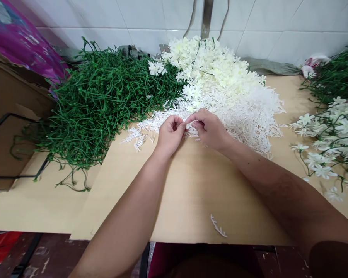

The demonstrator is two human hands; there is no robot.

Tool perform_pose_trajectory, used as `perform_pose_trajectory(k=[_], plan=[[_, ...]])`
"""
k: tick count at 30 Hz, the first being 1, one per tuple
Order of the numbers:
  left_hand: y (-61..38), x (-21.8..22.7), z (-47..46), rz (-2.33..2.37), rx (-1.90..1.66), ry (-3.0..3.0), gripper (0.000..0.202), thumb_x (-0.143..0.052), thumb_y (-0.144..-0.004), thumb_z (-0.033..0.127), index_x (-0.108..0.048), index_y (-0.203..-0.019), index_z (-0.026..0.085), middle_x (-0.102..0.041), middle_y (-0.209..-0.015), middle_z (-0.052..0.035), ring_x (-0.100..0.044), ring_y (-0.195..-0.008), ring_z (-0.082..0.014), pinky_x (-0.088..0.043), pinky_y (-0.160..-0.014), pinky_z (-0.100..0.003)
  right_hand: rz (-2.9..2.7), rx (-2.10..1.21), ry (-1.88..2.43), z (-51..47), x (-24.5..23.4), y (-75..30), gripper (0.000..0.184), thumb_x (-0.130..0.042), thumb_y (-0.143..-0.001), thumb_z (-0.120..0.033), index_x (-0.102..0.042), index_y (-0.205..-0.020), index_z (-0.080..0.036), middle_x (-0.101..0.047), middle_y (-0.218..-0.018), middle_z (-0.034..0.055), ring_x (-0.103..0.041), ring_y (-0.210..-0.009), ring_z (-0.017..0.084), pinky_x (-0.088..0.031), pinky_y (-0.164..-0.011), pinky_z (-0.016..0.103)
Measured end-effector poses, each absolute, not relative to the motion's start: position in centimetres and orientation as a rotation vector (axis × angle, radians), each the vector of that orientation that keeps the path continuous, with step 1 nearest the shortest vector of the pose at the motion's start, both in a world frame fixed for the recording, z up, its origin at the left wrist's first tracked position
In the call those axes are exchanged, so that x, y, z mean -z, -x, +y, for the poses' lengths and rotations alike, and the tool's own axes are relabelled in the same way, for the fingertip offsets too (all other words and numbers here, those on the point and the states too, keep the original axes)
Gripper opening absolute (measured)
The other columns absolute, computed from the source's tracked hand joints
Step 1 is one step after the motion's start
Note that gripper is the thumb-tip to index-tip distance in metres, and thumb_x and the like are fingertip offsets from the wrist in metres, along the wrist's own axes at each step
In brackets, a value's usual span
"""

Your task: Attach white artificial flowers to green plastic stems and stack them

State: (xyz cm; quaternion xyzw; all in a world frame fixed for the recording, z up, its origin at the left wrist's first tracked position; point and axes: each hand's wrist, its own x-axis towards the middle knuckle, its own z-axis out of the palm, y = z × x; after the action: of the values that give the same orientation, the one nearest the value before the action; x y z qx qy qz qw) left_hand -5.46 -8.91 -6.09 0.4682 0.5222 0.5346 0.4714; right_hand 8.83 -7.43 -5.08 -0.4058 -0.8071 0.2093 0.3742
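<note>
My left hand [171,134] and my right hand [208,126] meet over the near edge of a pile of white plastic stamen pieces [243,116]. Between the fingertips is a small white piece [190,124], thin like those in the pile; both hands pinch it, one at each end. Fingers hide part of it, so its exact form is unclear. Behind the hands rises a heap of cream-white artificial flower heads [211,69]. A tangle of green plastic stems [110,96] lies to the left of my left hand.
Finished-looking white flowers on green stems [321,162] lie at the right. A cardboard box [11,116] and purple bag [26,42] stand at the left. One loose white sprig [218,226] lies near the table's [191,208] front edge. A tiled wall [145,17] closes the back.
</note>
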Motion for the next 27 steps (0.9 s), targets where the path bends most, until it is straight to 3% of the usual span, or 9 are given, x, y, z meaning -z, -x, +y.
perform_pose_trajectory(k=[6, 13, 27], plan=[[5.38, 5.79, -9.01, 1.275, -1.295, -1.119, 0.016, -0.061, -0.072, 0.008, -0.050, -0.066, 0.018, -0.055, -0.053, 0.0053, -0.052, -0.049, -0.0072, -0.039, -0.049, -0.018, -1.961, -0.661, 1.062, -7.53, 4.82, -8.61, 0.018, -0.046, -0.076, -0.008, -0.059, -0.079, -0.020, -0.060, -0.081, 0.0018, -0.049, -0.070, 0.014, -0.040, -0.068, 0.030], [5.25, 5.60, -9.06, 1.268, -1.290, -1.069, 0.017, -0.060, -0.072, 0.006, -0.049, -0.066, 0.018, -0.054, -0.052, 0.0056, -0.055, -0.050, -0.0075, -0.040, -0.048, -0.017, -1.871, -0.931, 1.083, -7.79, 4.86, -8.52, 0.006, -0.054, -0.078, -0.016, -0.054, -0.080, -0.021, -0.051, -0.063, -0.0037, -0.044, -0.054, 0.011, -0.037, -0.058, 0.028], [5.29, 6.04, -9.03, 1.274, -1.293, -1.185, 0.017, -0.060, -0.071, 0.005, -0.050, -0.066, 0.019, -0.053, -0.053, 0.0055, -0.048, -0.049, -0.0076, -0.038, -0.050, -0.019, -1.882, -1.016, 1.049, -7.98, 5.09, -8.23, 0.011, -0.053, -0.077, -0.016, -0.046, -0.072, -0.021, -0.053, -0.064, -0.0037, -0.047, -0.058, 0.010, -0.038, -0.060, 0.027]])
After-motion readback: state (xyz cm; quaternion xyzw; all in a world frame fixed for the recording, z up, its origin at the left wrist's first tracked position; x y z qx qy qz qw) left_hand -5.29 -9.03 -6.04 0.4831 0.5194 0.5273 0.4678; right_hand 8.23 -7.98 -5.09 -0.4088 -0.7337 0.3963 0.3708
